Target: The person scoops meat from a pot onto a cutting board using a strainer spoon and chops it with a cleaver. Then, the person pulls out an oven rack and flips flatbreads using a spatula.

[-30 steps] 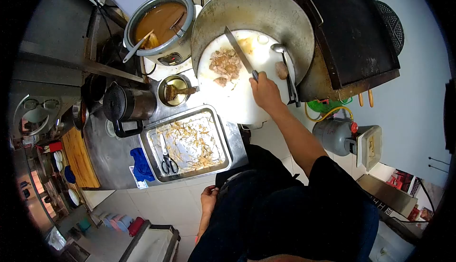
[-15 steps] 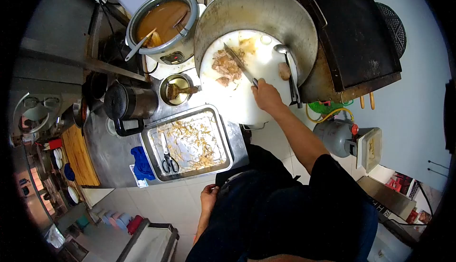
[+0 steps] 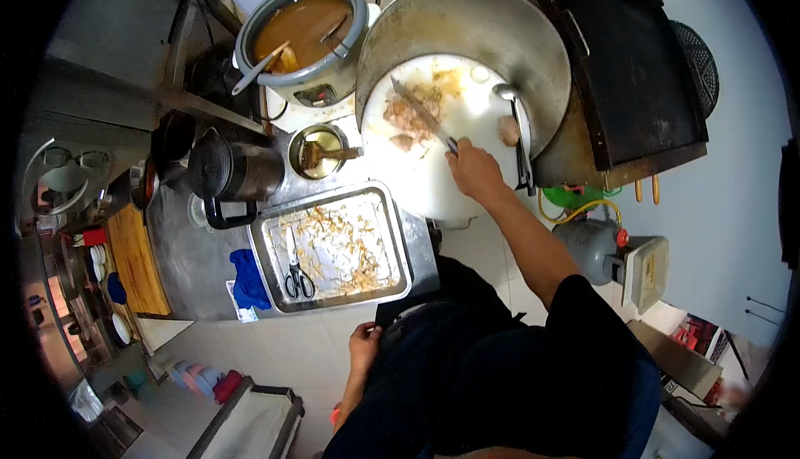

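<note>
Left hand (image 3: pixel 364 345): beside the torso, fingers curled; I cannot tell whether they grasp anything. Right hand (image 3: pixel 477 171): wrapped round the handle, my preferred hold, of one kitchen knife (image 3: pixel 422 111), probably stiff, weighty. Chopped meat (image 3: pixel 402 116): under the blade, toward the round cutting board (image 3: pixel 473 117)'s left edge; likely soft, slippery.

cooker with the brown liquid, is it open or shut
Open: no lid covers the cooker, the brown liquid inside shows, and a pale-handled utensil leans out.

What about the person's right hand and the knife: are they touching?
Touching: the head view shows the right hand closed around the handle of the knife.
</note>
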`<action>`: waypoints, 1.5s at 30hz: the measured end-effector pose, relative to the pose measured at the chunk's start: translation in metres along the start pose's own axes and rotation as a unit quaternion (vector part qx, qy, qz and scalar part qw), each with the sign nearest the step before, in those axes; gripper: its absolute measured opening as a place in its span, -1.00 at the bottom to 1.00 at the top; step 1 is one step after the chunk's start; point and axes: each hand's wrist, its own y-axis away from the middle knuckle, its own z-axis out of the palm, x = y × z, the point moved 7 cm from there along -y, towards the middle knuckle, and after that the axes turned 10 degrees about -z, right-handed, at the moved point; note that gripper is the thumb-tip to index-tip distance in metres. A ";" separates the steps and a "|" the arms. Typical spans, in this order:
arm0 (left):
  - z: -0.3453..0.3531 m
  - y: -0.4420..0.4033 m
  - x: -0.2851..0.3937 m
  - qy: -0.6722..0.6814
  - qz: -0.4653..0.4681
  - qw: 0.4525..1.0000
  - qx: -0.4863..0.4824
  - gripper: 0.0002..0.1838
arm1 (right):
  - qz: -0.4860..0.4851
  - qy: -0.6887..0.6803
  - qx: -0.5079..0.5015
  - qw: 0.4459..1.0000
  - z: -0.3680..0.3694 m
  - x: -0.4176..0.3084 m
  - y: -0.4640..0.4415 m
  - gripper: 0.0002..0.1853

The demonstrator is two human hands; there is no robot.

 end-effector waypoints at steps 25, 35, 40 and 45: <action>-0.003 -0.008 -0.019 0.013 -0.011 1.000 -0.019 -0.68 | -0.129 0.122 -0.073 0.981 0.039 0.014 0.065 -0.73; -0.002 -0.007 -0.013 -0.011 0.007 1.000 -0.011 -0.66 | -0.086 0.098 0.037 0.991 0.013 0.028 0.026 -0.75; -0.002 -0.006 -0.016 -0.006 0.006 1.000 -0.011 -0.65 | -0.035 0.039 0.023 0.998 -0.008 0.014 0.032 -0.70; -0.003 -0.012 -0.025 -0.021 0.009 1.000 -0.005 -0.65 | -0.010 0.002 0.017 1.000 0.006 0.015 0.023 -0.67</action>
